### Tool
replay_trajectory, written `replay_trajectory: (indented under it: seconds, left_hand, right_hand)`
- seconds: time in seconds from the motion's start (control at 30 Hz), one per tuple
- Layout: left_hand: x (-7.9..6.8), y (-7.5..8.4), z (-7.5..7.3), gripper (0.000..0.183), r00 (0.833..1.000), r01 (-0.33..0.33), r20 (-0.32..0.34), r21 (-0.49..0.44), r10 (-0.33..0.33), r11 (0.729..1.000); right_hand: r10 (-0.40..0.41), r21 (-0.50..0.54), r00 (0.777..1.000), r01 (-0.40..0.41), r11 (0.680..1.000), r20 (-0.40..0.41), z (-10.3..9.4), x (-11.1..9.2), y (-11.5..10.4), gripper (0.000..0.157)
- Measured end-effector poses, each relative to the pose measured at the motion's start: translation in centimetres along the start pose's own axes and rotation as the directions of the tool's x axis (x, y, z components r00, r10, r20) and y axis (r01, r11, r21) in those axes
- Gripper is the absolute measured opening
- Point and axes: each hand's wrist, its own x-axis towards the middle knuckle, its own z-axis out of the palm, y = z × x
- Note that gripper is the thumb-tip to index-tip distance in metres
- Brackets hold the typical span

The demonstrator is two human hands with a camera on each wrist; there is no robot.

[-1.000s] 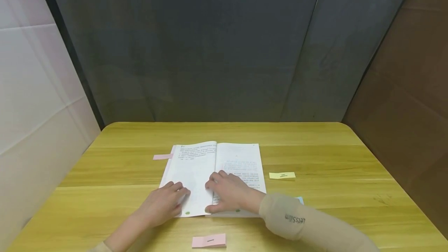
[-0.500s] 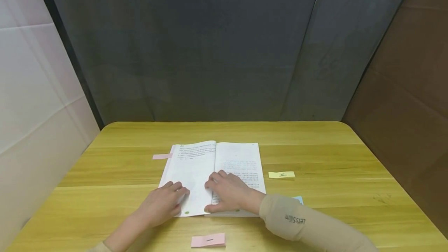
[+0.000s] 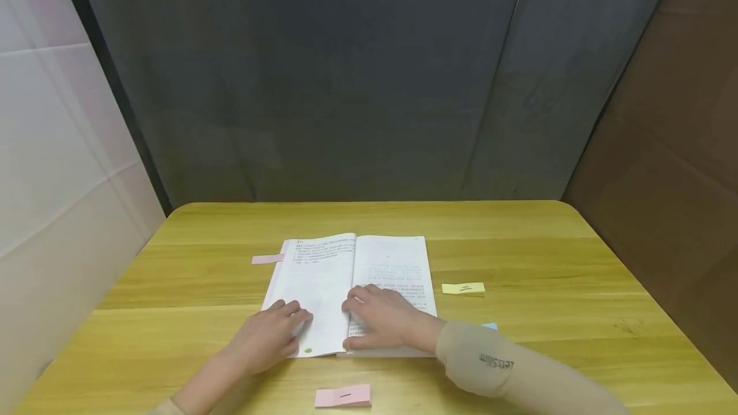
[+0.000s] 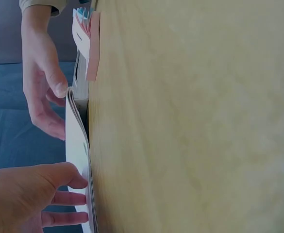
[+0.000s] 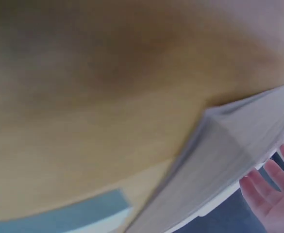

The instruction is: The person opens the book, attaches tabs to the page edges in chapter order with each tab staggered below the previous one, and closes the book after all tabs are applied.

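An open book (image 3: 323, 290) lies on the wooden table, with printed text on both pages. My left hand (image 3: 268, 335) rests on the lower part of the left page; in the left wrist view its fingers (image 4: 69, 198) lie fairly straight against the paper. The right hand (image 3: 383, 319) lies over the right page, its fingertips at the centre fold and its thumb near the bottom edge. Neither hand grips anything. A pink paper tab (image 3: 268, 259) sticks out from the book's left side.
Nearest me is a pink sticky-note pad (image 3: 343, 396) marked with one stroke. A yellow pad (image 3: 464, 288) with two strokes lies right of the book. A blue pad (image 5: 59, 216) is mostly hidden by my right sleeve in the head view. Grey cloth (image 3: 346, 82) hangs behind the table.
My right hand has slid slightly to the right along the centre fold, its sleeve covering more of the blue pad. The left hand has stayed in place.
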Motion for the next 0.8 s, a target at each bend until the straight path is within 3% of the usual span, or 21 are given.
replay_trajectory:
  seconds: [0.47,0.8]
  left_hand:
    - [0.2,0.0,0.2,0.025,0.999,-0.011,-0.038,0.039,0.012,0.999]
    - [1.0,-0.1,-0.2,0.013,0.986,-0.042,-0.162,0.04,0.048,0.998]
  right_hand:
    - [0.061,0.013,0.995,-0.06,0.998,-0.073,0.7,-4.6,3.1,0.047]
    - [0.045,0.011,0.99,-0.043,0.999,-0.134,0.6,-7.4,4.6,0.041]
